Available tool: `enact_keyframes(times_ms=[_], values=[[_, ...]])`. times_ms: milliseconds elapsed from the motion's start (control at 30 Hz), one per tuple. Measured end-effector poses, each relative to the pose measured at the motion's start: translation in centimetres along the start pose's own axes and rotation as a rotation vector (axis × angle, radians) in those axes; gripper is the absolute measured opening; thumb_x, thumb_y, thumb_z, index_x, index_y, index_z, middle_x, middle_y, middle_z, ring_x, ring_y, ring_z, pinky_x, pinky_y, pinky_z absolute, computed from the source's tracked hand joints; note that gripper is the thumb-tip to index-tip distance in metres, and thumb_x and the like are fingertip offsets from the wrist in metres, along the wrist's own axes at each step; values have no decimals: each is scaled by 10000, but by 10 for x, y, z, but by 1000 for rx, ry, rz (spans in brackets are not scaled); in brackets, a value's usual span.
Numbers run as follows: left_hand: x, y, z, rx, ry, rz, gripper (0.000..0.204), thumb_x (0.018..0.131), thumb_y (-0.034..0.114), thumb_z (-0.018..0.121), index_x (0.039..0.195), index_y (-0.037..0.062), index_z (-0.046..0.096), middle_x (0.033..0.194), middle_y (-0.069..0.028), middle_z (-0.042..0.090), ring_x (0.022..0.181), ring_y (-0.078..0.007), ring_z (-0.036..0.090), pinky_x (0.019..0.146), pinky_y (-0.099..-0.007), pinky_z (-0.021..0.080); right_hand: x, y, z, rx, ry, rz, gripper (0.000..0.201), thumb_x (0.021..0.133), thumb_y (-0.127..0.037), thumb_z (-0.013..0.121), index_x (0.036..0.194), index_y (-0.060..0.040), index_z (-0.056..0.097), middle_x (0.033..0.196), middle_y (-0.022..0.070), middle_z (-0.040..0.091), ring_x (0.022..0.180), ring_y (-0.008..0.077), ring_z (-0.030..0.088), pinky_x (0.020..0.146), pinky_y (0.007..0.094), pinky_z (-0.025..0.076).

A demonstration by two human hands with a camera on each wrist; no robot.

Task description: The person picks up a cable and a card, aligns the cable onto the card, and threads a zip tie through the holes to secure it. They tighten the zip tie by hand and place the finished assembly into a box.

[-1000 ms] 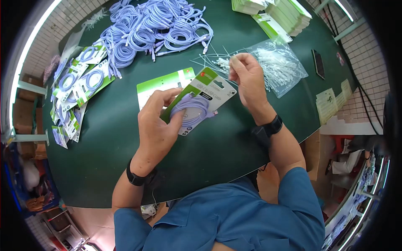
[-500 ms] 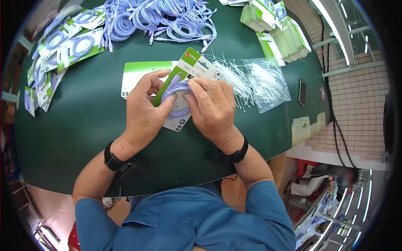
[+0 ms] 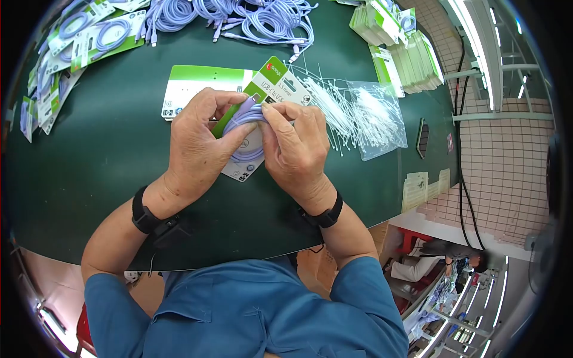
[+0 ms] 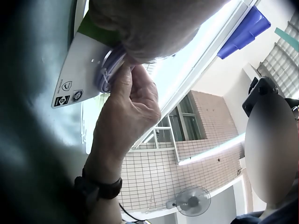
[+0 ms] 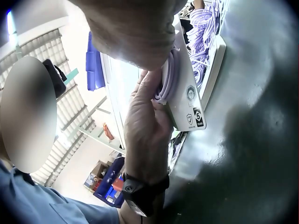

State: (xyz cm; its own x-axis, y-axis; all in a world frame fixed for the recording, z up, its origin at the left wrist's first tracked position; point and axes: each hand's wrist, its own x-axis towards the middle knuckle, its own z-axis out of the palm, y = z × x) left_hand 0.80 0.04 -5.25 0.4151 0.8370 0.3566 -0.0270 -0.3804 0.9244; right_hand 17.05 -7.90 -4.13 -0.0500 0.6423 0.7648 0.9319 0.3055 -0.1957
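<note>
The left hand point(image 3: 200, 140) grips the card point(image 3: 253, 143) at its left edge, the right hand point(image 3: 298, 146) pinches the purple cable point(image 3: 251, 114). Between them, the card's long axis leans to the frame's upper right.

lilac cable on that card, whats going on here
A person at a dark green table holds a USB-C cable card in the left hand, with a coiled lilac cable against its front. The right hand pinches at the coil. Loose white cable ties lie beyond the right hand, a pile of lilac cables at the far side and carded cables to the left.
</note>
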Motion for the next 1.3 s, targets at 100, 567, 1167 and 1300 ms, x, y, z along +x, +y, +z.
enact_keyframes(times_ms=[100, 567, 1167, 1300], values=[[0, 0, -1, 42, -4, -9, 372, 787, 28, 859, 1129, 34, 713, 949, -51, 677, 815, -140, 611, 745, -284, 529, -2, 1, 3, 8, -11, -16, 360, 754, 90, 791, 1090, -23, 723, 955, 93, 675, 800, 278, 611, 694, 381, 491], [-1, -5, 1, 36, -4, 27, 401, 769, 55, 888, 1127, 41, 707, 954, -64, 698, 796, -148, 651, 730, -285, 553, -3, 2, 3, 145, -118, 48, 395, 788, 135, 694, 1154, -14, 671, 994, 128, 630, 869, 309, 584, 736, 400, 498], [0, -9, -1, -64, -139, 35, 536, 811, 17, 867, 1297, 28, 641, 982, -25, 679, 836, -88, 607, 755, -242, 540, -4, 13, -1, 356, -172, 27, 379, 825, 60, 696, 1166, -106, 682, 1093, 81, 660, 962, 316, 622, 850, 431, 529], [9, -2, -7, -67, -172, -18, 618, 845, 0, 838, 1396, -6, 558, 1041, -53, 677, 893, -93, 633, 784, -239, 547, -6, 14, 2, 464, 11, 145, 394, 829, 5, 754, 1203, -88, 677, 1137, 102, 681, 1004, 335, 650, 896, 429, 546]])
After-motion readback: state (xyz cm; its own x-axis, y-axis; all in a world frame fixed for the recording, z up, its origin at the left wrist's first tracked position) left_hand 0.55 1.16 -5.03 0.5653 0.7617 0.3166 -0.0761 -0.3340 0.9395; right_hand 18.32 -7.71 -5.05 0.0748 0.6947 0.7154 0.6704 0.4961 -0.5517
